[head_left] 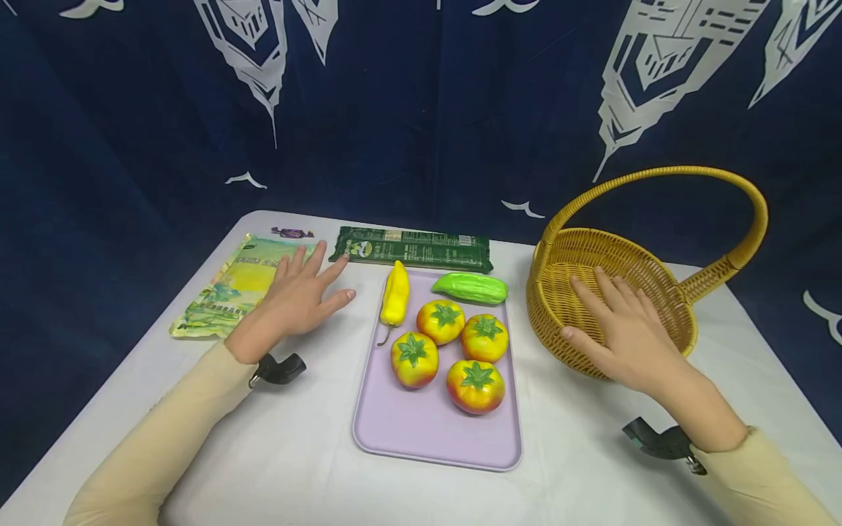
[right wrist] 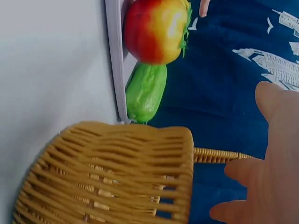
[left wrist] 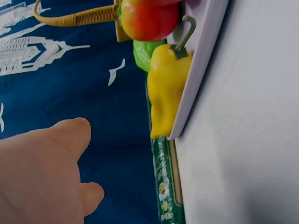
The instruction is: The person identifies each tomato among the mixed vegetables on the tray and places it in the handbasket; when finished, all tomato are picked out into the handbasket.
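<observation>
My left hand (head_left: 299, 296), fingers spread, is over the right side of a green and yellow packet (head_left: 230, 292) in the head view and holds nothing. My right hand (head_left: 628, 332) is also empty, its fingers extended in front of the wicker basket (head_left: 546, 321), overlapping its opening. Between the hands lies a lilac tray (head_left: 421, 431). On it are several yellow-red tomatoes (head_left: 476, 387) with green leaf tops, a yellow pepper (head_left: 395, 296) at the far left and a green cucumber-like vegetable (head_left: 470, 288) along the far edge. The left wrist view shows the pepper (left wrist: 168, 84) with its stem.
Behind the tray lies a long dark green package (head_left: 414, 248). A small purple wrapped candy (head_left: 292, 233) sits near the table's far left corner. The basket's tall handle (head_left: 664, 172) arches up at the right. A dark blue printed curtain (head_left: 408, 109) hangs behind the white table (head_left: 276, 453).
</observation>
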A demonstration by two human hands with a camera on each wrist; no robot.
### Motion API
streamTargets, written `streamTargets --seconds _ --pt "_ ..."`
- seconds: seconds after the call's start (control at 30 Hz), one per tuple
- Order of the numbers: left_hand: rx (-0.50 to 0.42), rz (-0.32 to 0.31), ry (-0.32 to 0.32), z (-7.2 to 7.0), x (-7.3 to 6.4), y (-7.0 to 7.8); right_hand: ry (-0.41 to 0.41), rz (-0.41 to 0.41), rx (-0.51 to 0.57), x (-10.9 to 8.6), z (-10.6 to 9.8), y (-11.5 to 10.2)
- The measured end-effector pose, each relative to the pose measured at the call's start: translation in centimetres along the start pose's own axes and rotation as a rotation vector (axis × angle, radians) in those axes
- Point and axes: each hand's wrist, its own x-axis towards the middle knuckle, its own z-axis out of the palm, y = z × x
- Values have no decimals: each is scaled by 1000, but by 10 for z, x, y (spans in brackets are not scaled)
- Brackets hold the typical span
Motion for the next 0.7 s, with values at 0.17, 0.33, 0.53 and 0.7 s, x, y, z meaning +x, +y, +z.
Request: streamTargets --seconds 0.17,0.33,0.53,0.7 --pt "-5 39 13 8 -5 1 40 -54 18 1 5 -6" --pt "-16 76 13 16 -9 5 71 -108 57 4 9 -13" --pt "-26 145 -7 23 -15 9 97 -169 78 7 16 -21" --pt "-37 199 -28 29 -20 9 81 -194 78 11 23 -28"
